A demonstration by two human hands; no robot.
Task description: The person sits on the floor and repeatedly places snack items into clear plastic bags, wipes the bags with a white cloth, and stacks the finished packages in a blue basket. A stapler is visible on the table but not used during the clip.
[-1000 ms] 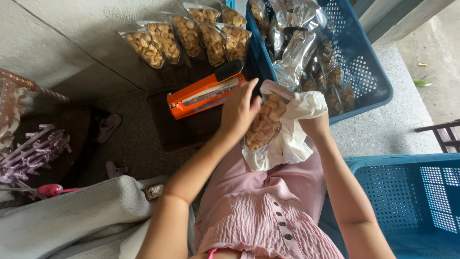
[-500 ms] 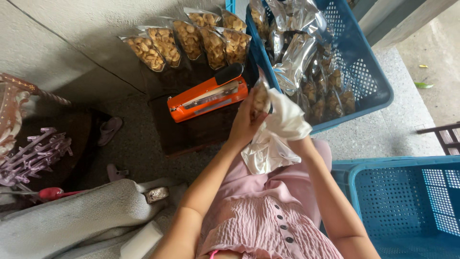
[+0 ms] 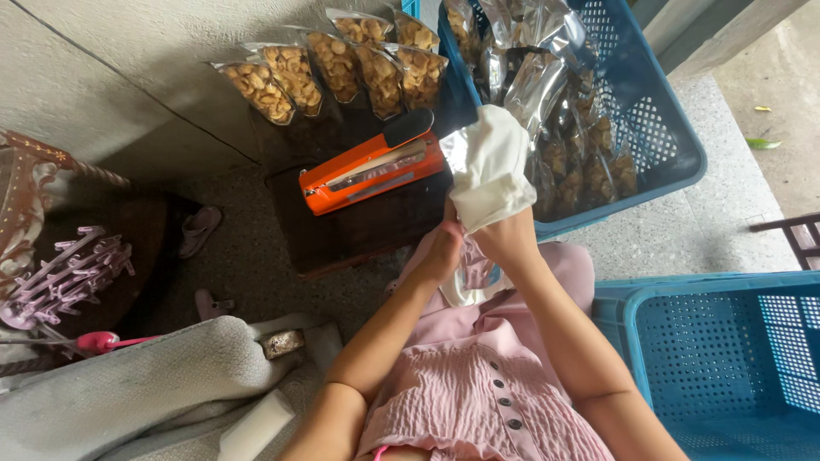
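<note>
Speckled grey concrete floor [image 3: 239, 265] runs under everything, with a plastered wall [image 3: 128, 68] along the top left. Both hands meet in the middle of the view, above a pink dress [image 3: 478, 384]. The right hand [image 3: 508, 239] is closed around the lower part of a white cloth [image 3: 491, 166], which stands up out of its grip and hides whatever it may wrap. The left hand [image 3: 444, 252] presses against the same bundle from the side, fingers curled on the cloth's lower edge, touching the right hand. Just beyond the hands, an orange heat sealer [image 3: 371, 166] with a black handle lies on a dark wooden block [image 3: 359, 226]. Behind it a row of clear sealed packets of pale nuts [image 3: 342, 68] leans against the wall. A blue plastic crate [image 3: 649, 128] to the right of the cloth holds more shiny packets, and a second blue crate [image 3: 726, 358] sits near the right elbow. Pink clothes hangers [image 3: 73, 273] lie at far left.
</note>
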